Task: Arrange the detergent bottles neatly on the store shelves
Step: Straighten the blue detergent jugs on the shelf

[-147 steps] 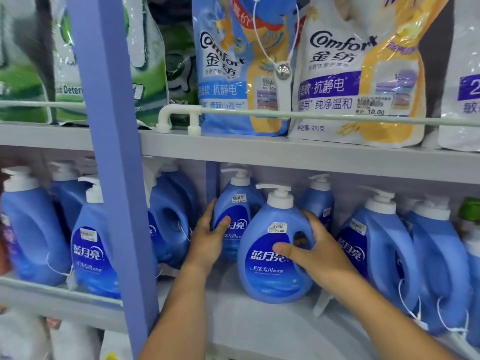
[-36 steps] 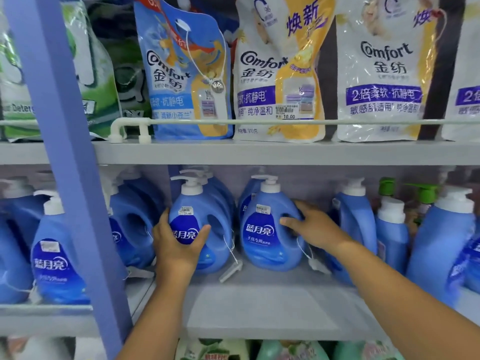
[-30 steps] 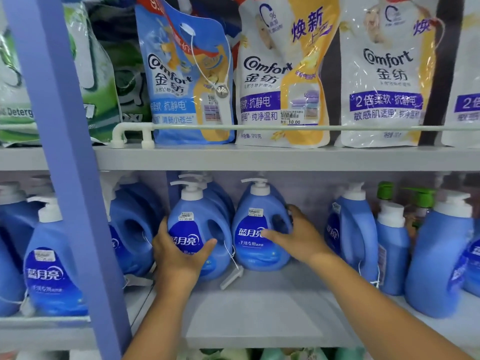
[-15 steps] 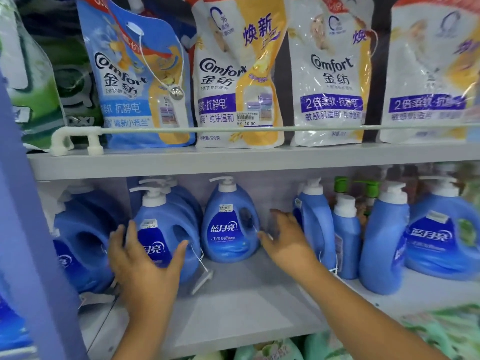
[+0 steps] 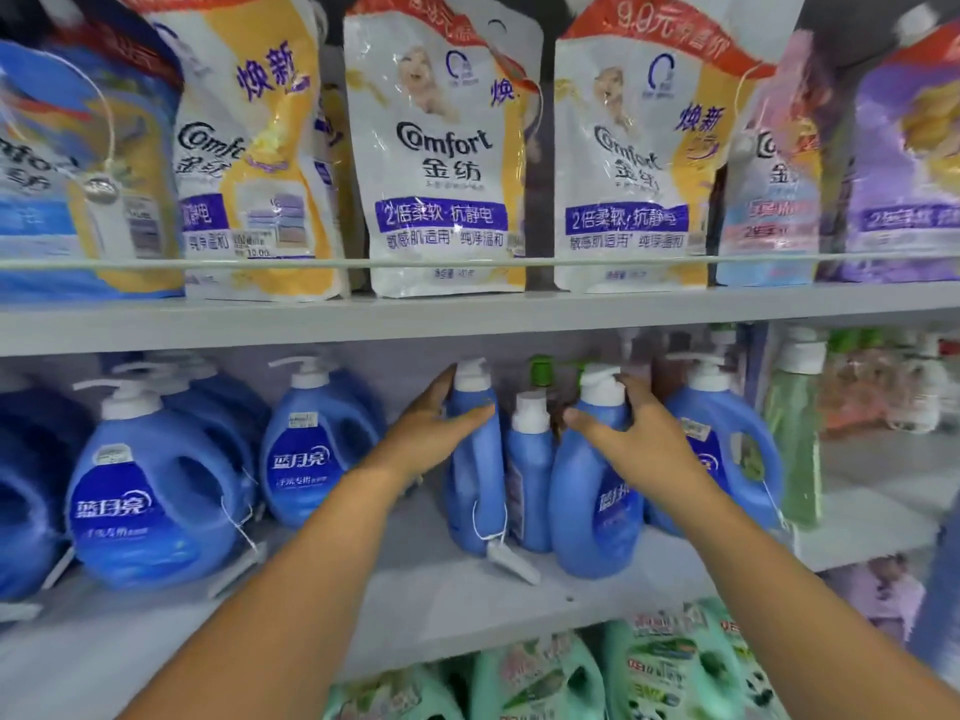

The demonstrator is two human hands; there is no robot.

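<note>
Blue pump-top detergent bottles (image 5: 475, 459) stand upright, left hand (image 5: 434, 428) and right hand (image 5: 631, 436) each gripping one.

Head camera, close, facing shelf (image 5: 467, 324), angled down

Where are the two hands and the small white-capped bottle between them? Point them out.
left hand (image 5: 431, 433), head view, back of the hand.
right hand (image 5: 641, 439), head view, back of the hand.
small white-capped bottle (image 5: 531, 475), head view, blue body below the cap.
</note>
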